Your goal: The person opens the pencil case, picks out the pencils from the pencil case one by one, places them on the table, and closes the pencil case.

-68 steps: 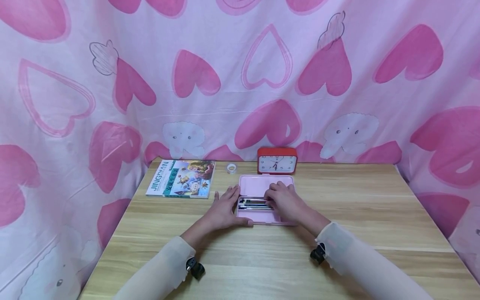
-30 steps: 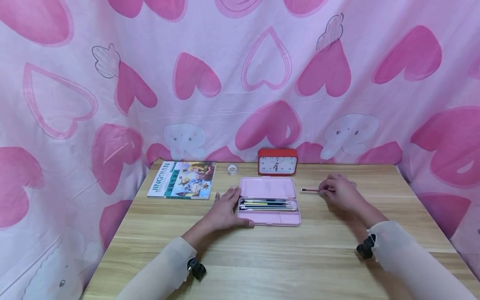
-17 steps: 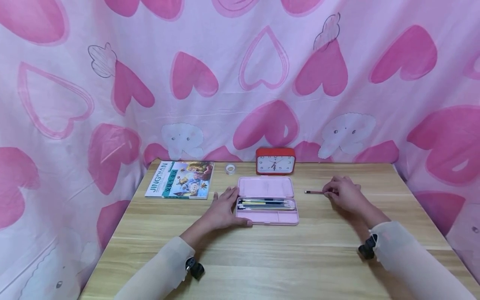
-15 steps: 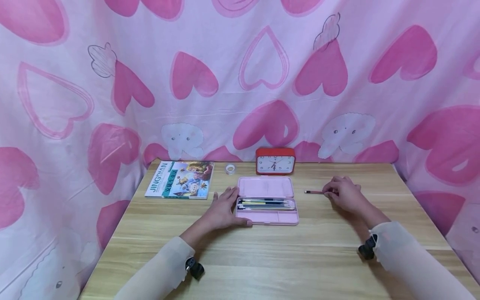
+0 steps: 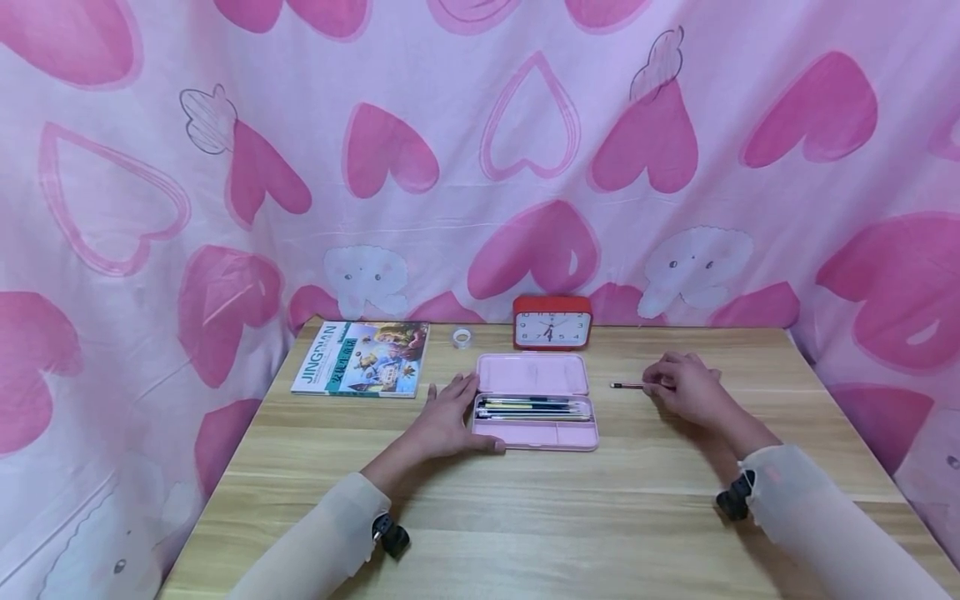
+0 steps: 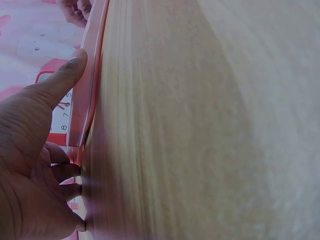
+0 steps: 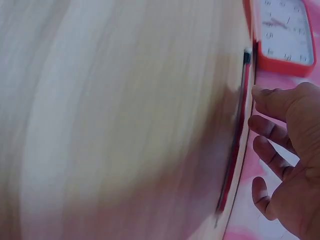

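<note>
A pink pencil case (image 5: 513, 434) lies with its lid back on the wooden table; several pens and pencils (image 5: 534, 407) fill its rear compartment. My left hand (image 5: 446, 421) rests against the case's left end, thumb along the front edge and fingers extended at the side. The left wrist view shows that thumb on the case's front wall (image 6: 84, 105). To the right of the case, a dark red-striped pencil (image 7: 236, 145) lies on the table. My right hand (image 7: 295, 165) is right beside it, thumb and fingers apart and seemingly off it. In the head view, this hand hides part of the pencil.
Behind the case stands a red alarm clock (image 5: 552, 329). A roll of tape (image 5: 462, 337) is left of the clock, and a picture book (image 5: 362, 358) lies at the table's back left. A pink heart-patterned curtain (image 5: 405, 208) hangs behind the table.
My right hand was over the case's pens, then moved right with a pencil; the pencil now lies on the table and the fingers are loosened from it. My left hand has stayed put.
</note>
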Demonstrator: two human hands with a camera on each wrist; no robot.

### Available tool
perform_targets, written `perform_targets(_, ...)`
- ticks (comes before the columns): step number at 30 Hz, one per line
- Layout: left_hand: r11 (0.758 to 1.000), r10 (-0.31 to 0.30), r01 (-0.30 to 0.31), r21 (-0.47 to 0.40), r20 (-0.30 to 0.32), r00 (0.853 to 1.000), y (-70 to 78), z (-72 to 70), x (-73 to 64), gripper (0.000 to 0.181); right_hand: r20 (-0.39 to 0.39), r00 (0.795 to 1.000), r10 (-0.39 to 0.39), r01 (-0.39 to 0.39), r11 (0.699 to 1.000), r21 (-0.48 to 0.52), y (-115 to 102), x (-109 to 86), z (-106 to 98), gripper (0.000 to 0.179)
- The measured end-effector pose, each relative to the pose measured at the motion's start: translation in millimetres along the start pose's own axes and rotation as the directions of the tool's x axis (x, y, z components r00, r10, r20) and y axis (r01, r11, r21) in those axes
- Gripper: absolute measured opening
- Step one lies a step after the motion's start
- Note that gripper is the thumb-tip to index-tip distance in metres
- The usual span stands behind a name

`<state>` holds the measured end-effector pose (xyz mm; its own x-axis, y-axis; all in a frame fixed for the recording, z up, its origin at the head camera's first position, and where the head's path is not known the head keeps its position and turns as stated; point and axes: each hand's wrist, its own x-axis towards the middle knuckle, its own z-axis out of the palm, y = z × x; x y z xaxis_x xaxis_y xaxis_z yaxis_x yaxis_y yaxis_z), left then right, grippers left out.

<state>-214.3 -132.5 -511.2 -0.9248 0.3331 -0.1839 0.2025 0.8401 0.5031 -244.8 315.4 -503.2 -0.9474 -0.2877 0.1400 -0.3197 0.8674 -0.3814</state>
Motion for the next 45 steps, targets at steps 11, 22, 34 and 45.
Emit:
perform_targets(11,1.000,-0.001,0.001,-0.013,0.006,1.000,0.1,0.5,-1.7,0.139,0.135,0.990,0.032,-0.047,0.993,0.111,-66,21.7,7,0.034)
perform_targets(22,1.000,-0.005,0.005,-0.013,0.000,1.000,0.7,0.7,-1.3,0.139,0.140,0.978,-0.153,0.139,0.985,0.106,-124,36.8,33,0.025)
perform_targets(34,1.000,-0.004,0.004,-0.003,-0.002,1.000,0.7,0.4,-2.0,0.139,0.147,0.964,-0.220,0.209,0.974,0.087,-138,41.0,57,0.014)
perform_targets(45,1.000,0.006,-0.006,-0.003,-0.011,1.000,-0.3,1.2,-2.0,0.140,0.187,0.967,-0.175,0.163,0.983,0.079,-147,43.5,57,0.011)
